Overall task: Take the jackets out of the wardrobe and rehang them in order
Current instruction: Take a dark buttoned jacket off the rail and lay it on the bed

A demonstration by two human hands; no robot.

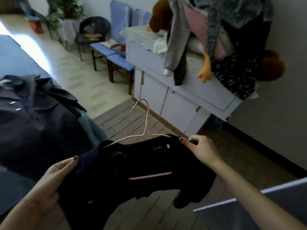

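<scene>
Both hands hold a black jacket (132, 165) on a pink hanger (146, 128).
Left hand (54, 178) grips its one shoulder, right hand (201, 150) pinches the other, near the white cabinet (179, 103).

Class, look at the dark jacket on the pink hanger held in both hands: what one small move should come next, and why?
Probably the right hand should tug the collar over the hanger's end. The pink hanger sits partly inside the dark jacket, its left arm bare above the fabric, its bottom bar showing through the opening. The left hand holds the other shoulder, so the jacket seems not yet seated.
</scene>
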